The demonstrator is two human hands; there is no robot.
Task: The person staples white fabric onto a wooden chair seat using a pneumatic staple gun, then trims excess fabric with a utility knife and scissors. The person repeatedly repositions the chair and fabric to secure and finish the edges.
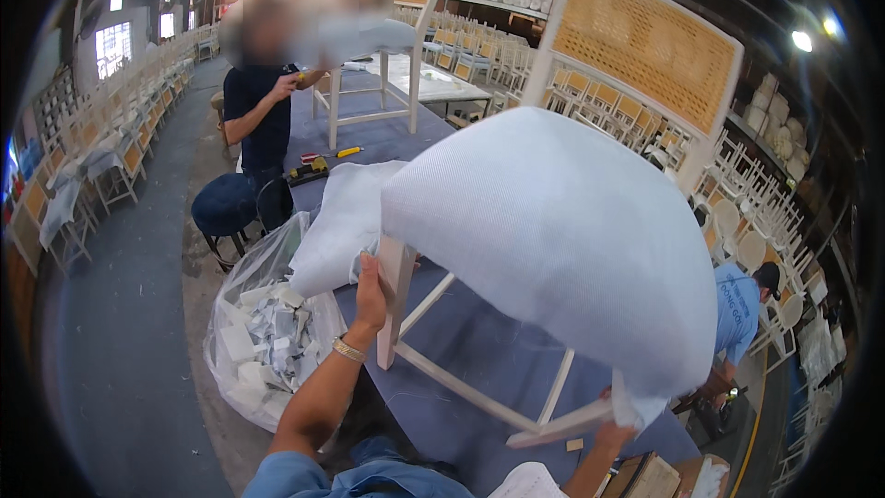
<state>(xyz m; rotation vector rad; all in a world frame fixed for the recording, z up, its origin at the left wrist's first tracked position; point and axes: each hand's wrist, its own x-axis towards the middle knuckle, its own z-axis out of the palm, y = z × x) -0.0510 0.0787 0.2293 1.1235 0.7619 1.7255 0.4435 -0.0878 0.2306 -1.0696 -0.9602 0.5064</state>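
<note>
head view shows us our left hand (371, 290) gripping a front leg (395, 300) of the white chair (636, 55), which stands on the blue table (479, 341) under a white cover (553, 231). our right hand (616, 429) sits low at the cover's edge by another leg; we cannot tell its grip. a bag of scraps (267, 341) lies left.

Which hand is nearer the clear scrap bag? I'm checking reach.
Left. The left hand grips a chair leg just beside the bag; the right hand is far across.
</note>
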